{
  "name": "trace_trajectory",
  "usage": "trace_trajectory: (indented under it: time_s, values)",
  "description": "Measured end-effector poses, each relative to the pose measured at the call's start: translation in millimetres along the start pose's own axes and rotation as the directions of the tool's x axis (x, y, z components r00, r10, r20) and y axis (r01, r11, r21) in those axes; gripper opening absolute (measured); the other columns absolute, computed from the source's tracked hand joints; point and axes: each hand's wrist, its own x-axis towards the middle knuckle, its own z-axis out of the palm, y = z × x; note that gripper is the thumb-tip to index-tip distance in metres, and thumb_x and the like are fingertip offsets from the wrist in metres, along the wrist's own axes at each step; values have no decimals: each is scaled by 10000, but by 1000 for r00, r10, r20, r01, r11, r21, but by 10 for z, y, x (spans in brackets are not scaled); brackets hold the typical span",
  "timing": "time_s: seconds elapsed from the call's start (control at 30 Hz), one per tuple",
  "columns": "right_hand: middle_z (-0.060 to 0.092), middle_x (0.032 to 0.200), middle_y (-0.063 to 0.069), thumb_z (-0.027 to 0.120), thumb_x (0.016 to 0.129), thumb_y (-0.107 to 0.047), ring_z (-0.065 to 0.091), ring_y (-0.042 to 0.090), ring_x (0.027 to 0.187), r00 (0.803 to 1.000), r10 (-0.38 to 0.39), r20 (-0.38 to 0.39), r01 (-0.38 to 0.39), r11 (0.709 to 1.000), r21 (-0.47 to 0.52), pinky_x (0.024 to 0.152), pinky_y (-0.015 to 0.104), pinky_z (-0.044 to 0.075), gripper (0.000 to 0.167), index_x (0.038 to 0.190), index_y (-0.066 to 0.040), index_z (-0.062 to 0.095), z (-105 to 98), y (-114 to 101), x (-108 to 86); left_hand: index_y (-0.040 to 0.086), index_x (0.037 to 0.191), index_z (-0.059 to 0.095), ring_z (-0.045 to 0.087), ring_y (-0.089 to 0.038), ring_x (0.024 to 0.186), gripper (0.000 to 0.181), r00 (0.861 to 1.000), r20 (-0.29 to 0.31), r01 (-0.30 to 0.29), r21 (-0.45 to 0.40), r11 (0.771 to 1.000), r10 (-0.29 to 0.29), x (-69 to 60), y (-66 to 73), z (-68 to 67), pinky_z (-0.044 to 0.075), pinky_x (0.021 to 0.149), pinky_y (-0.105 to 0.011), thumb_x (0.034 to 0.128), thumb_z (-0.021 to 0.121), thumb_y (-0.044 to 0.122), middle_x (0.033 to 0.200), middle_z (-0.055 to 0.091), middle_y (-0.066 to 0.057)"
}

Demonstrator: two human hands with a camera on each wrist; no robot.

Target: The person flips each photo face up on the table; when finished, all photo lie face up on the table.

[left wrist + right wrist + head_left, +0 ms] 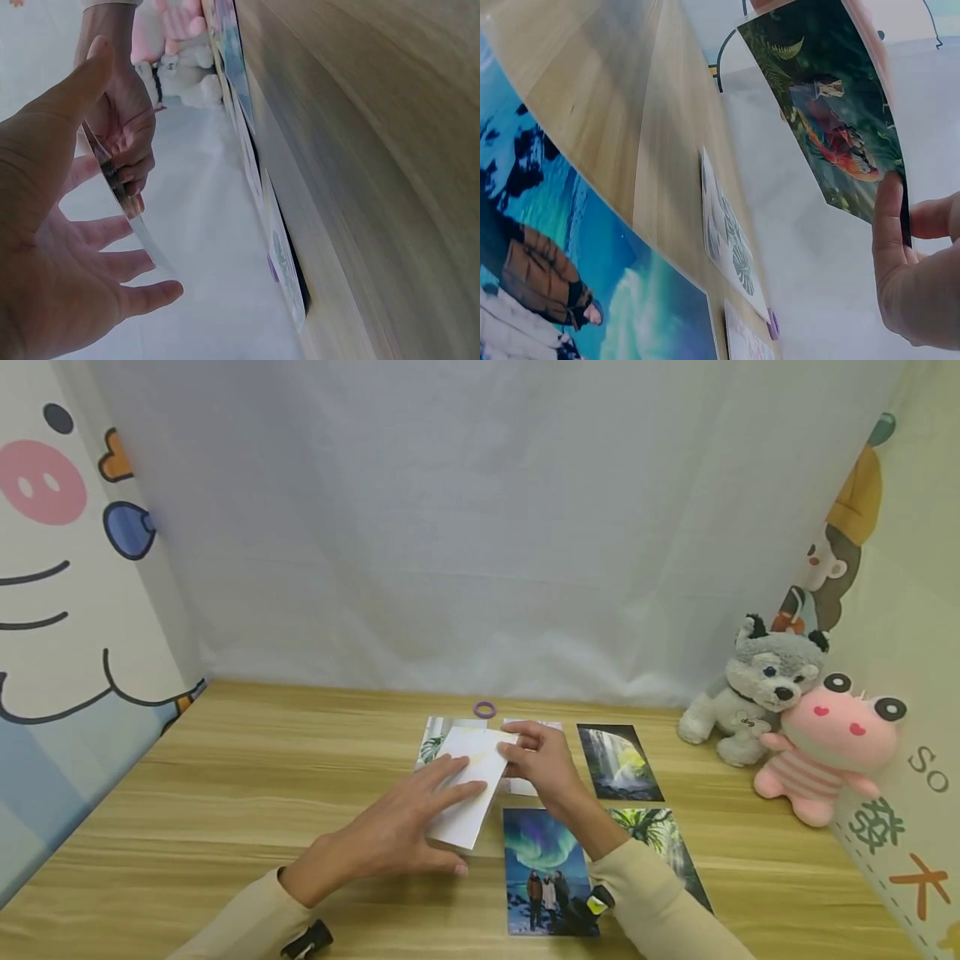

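Observation:
Above the table, my right hand (pixel 543 764) pinches a photo card (pixel 468 797) by its edge between thumb and fingers. The card's white back faces up in the head view. Its printed side (pixel 832 112), seen in the right wrist view, has dark green foliage around a red and orange figure. My left hand (pixel 405 814) lies along the card's back with straight, spread fingers (pixel 112 266), its thumb held apart. Beneath the card, a leaf-patterned card (pixel 433 747) and a pale card (pixel 523 787) are partly covered.
On the wooden table (pixel 225 802) lie an aurora photo (pixel 543 868), a waterfall photo (pixel 618 760), and a palm photo (pixel 660 835) partly behind my right forearm. A purple ring (pixel 484 710) lies at the back. Husky (pixel 765 677) and pink frog (pixel 817 760) plush toys sit right.

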Motion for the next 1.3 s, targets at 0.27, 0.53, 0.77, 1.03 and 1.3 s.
trace_trajectory:
  time_s: [0.27,0.53,0.77,1.03,1.3]
  values:
    - [606,697,-36,583,954,48,679,87,625,1000,-20,-8,21,999,45,663,246,597,386,1322,141,515,9,-3,-2,204,1440,525,477,-453,1346,874,997,-76,-11,60,998,16,54,18,32,478,1011,-586,677,923,353,1489,471,-182]
    - [627,723,-22,595,952,33,690,97,659,995,-89,-47,92,993,73,689,276,606,366,1304,116,536,34,12,-3,225,1461,510,601,-392,1235,823,997,-70,-19,94,995,26,74,19,42,555,906,-509,730,830,22,1441,550,-178]
    - [660,779,17,631,948,1,727,128,672,988,-108,-110,119,989,91,726,323,618,300,1225,101,578,85,14,-16,147,1406,574,694,-314,1091,630,966,-208,-142,60,988,151,90,-19,60,597,831,-406,828,733,-48,1332,642,-139]
    - [656,757,58,692,916,-40,715,124,625,976,-120,-183,137,987,85,704,326,618,303,1161,112,599,164,42,-2,71,1318,647,731,-258,1013,503,922,-353,-173,-13,985,158,127,-46,84,597,767,-295,842,729,-69,1175,729,-117]
    - [654,761,64,719,905,-76,707,124,617,975,-98,-199,110,993,53,681,317,617,312,1140,97,609,176,55,4,23,1279,666,737,-282,999,446,923,-369,-151,-85,985,110,119,-64,104,607,791,-338,851,695,-97,1138,746,-130]
